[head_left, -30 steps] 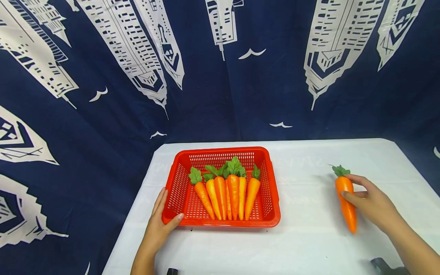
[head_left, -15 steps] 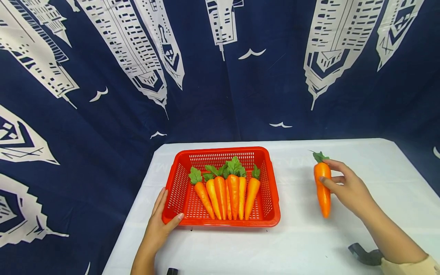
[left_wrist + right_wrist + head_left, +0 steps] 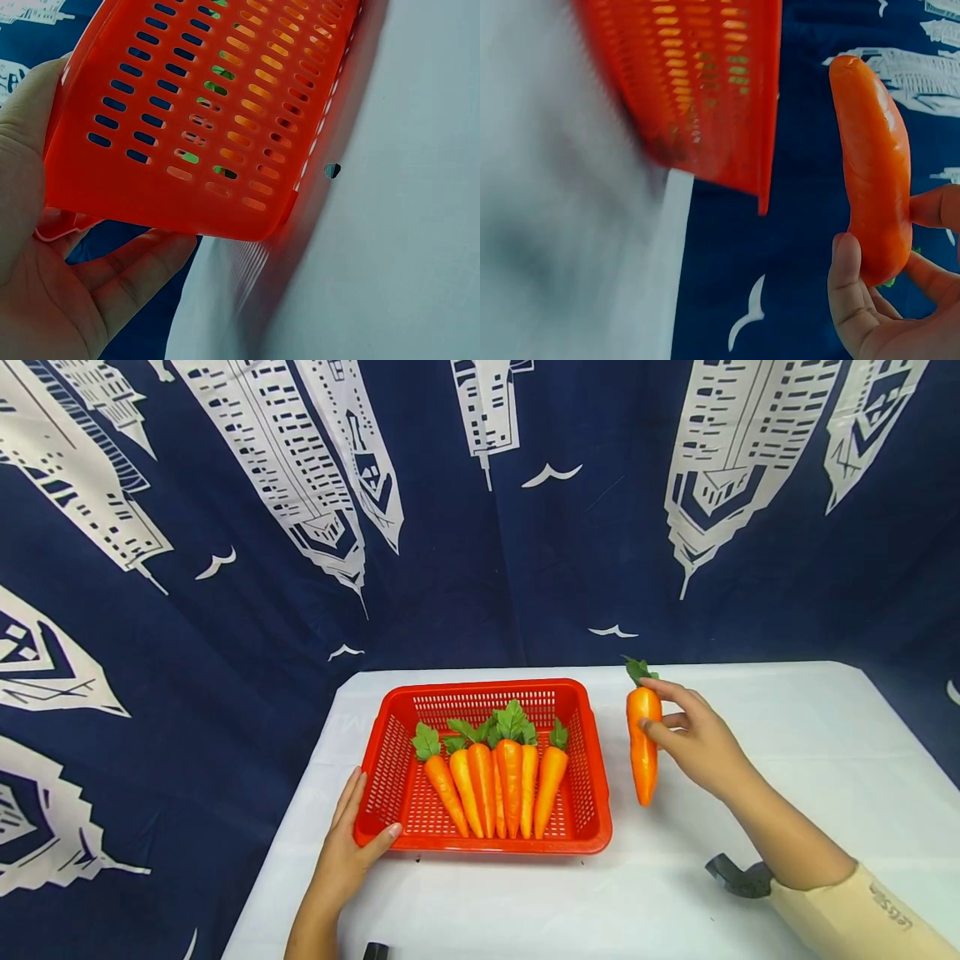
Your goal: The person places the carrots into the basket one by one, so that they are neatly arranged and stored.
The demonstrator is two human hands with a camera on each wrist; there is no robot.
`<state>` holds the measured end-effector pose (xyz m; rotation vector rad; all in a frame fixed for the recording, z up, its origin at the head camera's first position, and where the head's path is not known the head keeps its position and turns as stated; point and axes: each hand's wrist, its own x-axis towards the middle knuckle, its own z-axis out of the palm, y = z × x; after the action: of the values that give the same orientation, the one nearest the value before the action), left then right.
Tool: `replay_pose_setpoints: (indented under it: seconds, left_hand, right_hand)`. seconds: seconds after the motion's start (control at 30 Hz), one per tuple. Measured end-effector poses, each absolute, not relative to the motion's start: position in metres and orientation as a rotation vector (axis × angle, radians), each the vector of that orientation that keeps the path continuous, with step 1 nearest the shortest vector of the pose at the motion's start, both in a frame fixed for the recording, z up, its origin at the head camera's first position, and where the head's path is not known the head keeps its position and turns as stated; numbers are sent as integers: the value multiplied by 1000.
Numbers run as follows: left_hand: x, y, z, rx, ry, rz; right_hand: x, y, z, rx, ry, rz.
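Observation:
In the head view, my right hand holds an orange carrot with a green leafy top. Thumb and fingers pinch its upper part, and its narrow tip hangs down. The carrot is above the table, just right of the red plastic basket. Seen from the right wrist, the carrot is between thumb and fingers, apart from the basket. My left hand rests at the basket's front left corner, thumb on the rim and straight fingers along the left side. Several carrots lie side by side inside, leaves to the back.
A white cloth covers the table. Behind it hangs a dark blue curtain with white buildings and birds. A dark device sits at the right wrist, and a black object shows at the bottom edge.
My right hand has carried the carrot left and away from me, from the table's right side to near the basket. My left hand, the basket and the carrots inside stay put.

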<state>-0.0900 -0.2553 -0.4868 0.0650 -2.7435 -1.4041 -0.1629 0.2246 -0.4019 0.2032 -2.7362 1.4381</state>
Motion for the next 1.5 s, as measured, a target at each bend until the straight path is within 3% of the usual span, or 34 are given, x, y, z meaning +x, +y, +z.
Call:
replay_pose_setpoints:
  seconds: [1.0,1.5]
  left_hand:
    - [-92,-255,-486,79,-2737,-1433]
    - [-91,-254,-485,72,-2738,-1425]
  right_hand:
    - [-205,100,-367,588,-2670,1600]
    - [-216,35,-383,721,-2853,1618]
